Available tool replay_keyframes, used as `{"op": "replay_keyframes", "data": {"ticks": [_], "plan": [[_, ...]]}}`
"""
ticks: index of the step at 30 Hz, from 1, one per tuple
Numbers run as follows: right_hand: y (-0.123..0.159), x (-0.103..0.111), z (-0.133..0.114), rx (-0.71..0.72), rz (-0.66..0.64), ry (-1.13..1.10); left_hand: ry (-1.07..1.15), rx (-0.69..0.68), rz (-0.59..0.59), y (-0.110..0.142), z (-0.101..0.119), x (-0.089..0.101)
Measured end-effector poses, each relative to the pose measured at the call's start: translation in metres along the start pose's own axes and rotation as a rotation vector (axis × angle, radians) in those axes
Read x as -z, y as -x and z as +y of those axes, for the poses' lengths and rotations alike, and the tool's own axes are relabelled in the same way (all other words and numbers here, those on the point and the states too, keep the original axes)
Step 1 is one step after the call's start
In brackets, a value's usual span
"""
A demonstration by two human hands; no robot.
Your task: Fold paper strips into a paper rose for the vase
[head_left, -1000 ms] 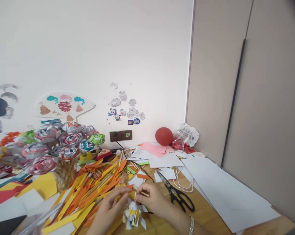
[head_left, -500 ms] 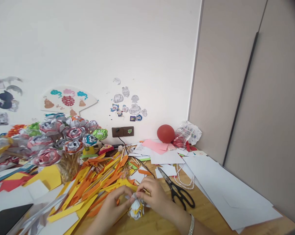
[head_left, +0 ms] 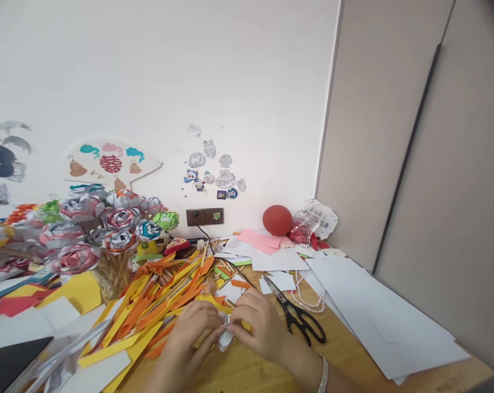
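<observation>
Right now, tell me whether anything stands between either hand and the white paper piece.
Nothing visible does: the left hand and the right hand both have fingertips at the white paper piece. The black scissors lie right of it, outside that gap.

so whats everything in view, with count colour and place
Wall: 1, white, back
Cabinet: 1, beige, right
Table: 1, brown, front
Fan cutout: 1, whitish, wall
Character cutouts: many, mixed, wall
Socket panel: 1, brown, wall
Cord: 1, black, centre
Paper flowers: many, mixed, left
Balloon: 1, red, table back
Packet: 1, whitish, beside balloon
Pink paper: count unclear, table back
White sheets: several, white, right
Scissors: 1, black, centre right
Beads: many, white, beside scissors
Paper strips: many, orange and yellow, left
Flat object: 1, black, bottom left
Paper piece: 1, white, bottom centre
Bracelet: 1, silvery, bottom
Left hand, right hand: 1 each, pinching paper piece
</observation>
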State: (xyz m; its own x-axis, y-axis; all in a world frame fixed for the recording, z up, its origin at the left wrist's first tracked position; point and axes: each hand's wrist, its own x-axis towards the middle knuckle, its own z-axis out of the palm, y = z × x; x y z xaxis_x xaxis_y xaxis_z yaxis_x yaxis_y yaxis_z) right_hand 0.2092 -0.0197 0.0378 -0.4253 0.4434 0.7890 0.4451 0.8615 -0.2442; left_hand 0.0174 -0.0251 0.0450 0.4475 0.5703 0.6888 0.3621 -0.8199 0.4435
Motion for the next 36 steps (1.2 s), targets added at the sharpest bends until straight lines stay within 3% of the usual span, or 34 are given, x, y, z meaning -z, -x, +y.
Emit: {"op": "replay_keyframes", "data": {"ticks": [2, 7, 9, 15, 23, 28, 36], "plan": [[-0.004, 0.001, -0.004, -0.147, -0.025, -0.161, 0.050, 0.201, -0.038, -0.003, 0.001, -0.001], [-0.003, -0.007, -0.001, -0.781, -0.213, -0.679, 0.365, 0.693, -0.135, -0.003, -0.012, -0.011], [0.001, -0.015, 0.005, -0.875, -0.250, -0.763, 0.432, 0.758, -0.177, 0.000, -0.020, -0.017], [0.011, -0.029, 0.017, -0.873, -0.226, -0.767, 0.449, 0.786, -0.195, 0.001, -0.024, -0.020], [0.012, -0.028, 0.019, -0.841, -0.220, -0.622, 0.356, 0.720, -0.192, -0.001, -0.018, -0.017], [0.011, -0.028, 0.023, -0.873, -0.223, -0.596, 0.339, 0.716, -0.263, -0.001, -0.022, -0.016], [0.008, -0.018, 0.022, -0.785, -0.339, -0.595, 0.238, 0.665, -0.240, -0.001, -0.015, -0.013]]}}
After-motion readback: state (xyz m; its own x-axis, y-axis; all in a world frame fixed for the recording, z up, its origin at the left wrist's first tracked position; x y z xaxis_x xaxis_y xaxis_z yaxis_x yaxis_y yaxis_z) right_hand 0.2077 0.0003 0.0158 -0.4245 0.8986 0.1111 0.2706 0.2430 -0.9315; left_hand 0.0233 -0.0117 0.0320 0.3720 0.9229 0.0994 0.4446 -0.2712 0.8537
